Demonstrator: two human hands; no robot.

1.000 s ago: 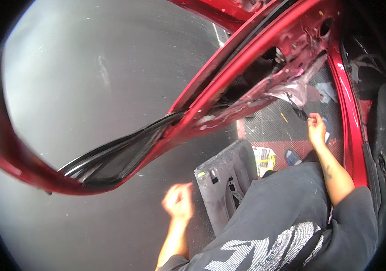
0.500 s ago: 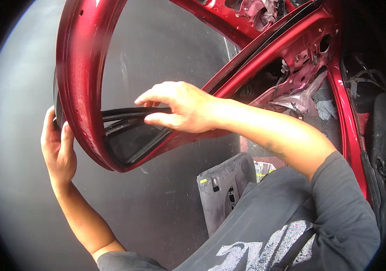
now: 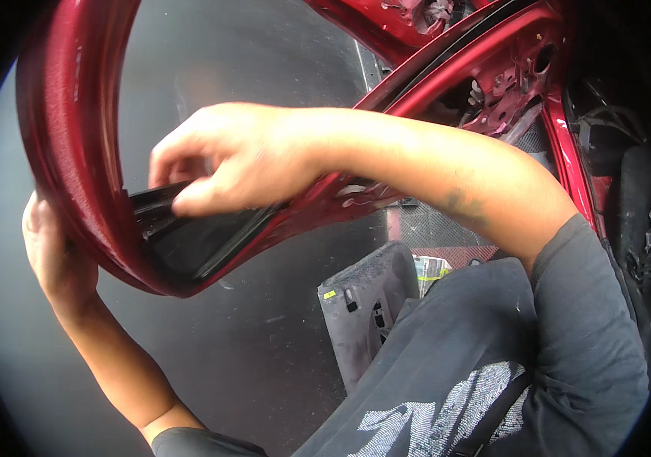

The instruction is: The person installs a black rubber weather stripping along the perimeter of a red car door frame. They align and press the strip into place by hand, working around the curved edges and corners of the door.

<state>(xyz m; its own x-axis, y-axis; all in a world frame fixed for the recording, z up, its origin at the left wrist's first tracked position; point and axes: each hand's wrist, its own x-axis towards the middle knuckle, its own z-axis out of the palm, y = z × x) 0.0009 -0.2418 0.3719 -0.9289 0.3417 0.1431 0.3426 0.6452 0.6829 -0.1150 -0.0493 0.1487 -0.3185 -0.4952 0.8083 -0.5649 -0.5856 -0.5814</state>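
Observation:
A red car door's window frame [image 3: 82,137] curves down the left side, with a dark triangular glass pane [image 3: 204,247] in its lower corner. Along the top of the pane runs a black trim strip [image 3: 154,199]. My right hand [image 3: 238,160] closes on this strip, thumb on the near side and fingers curled over the far side, slightly blurred. At the frame's outer left edge, my left hand [image 3: 59,255] is wrapped against the door; part of its fingers is hidden behind the red metal.
Bare red inner door metal [image 3: 508,84] with holes lies at upper right. A grey door panel [image 3: 367,308] stands on the dark floor beside my leg. Another red body part [image 3: 386,30] is at the top, and a black seat-like shape [image 3: 641,198] at far right.
My right hand has moved left along the strip, its fingers closing on it. The door frame and my left hand appear further left in view.

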